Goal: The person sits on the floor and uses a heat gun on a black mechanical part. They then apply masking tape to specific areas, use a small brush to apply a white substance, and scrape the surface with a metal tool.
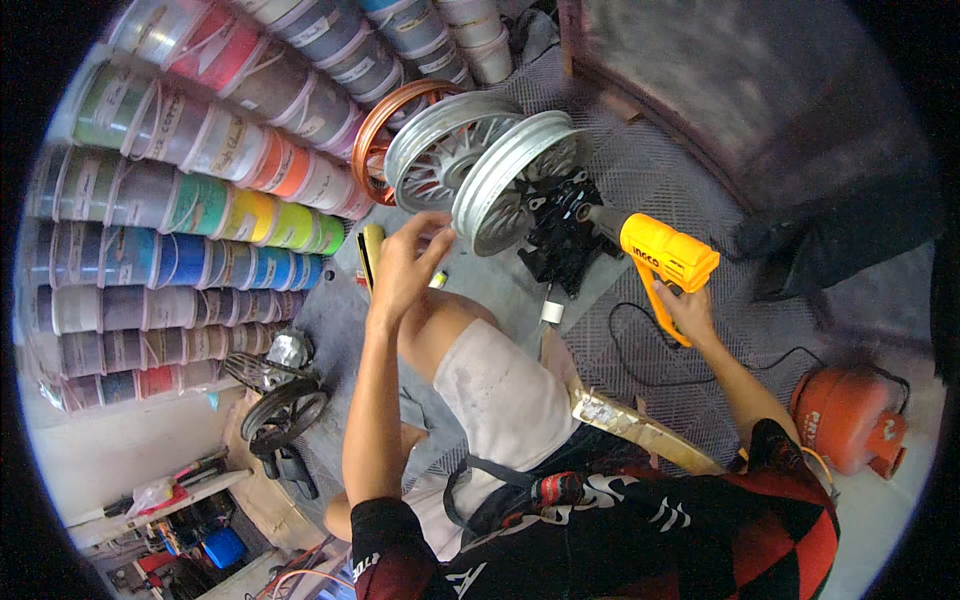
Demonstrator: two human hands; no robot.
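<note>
My right hand (680, 310) grips the handle of a yellow heat gun (668, 245), its nozzle pointed at a glossy black part (560, 240) with cut-out shapes. My left hand (415, 255) is open with loosely curved fingers beside the front silver wheel rim (475, 195); whether it touches the rim I cannot tell. Behind that stand a second silver wheel (420, 135) and a copper-coloured wheel (369, 140). A white cylindrical piece (551, 312) on a metal stand is below the black part.
Stacked paint tubs (200, 210) line the left. Dark wheels (275, 410) lie lower left, near a cluttered shelf (140, 505). A red gas cylinder (840, 425) and looping cable are at right, below dark cloth (830, 240). A large grey panel (740, 100) is upper right.
</note>
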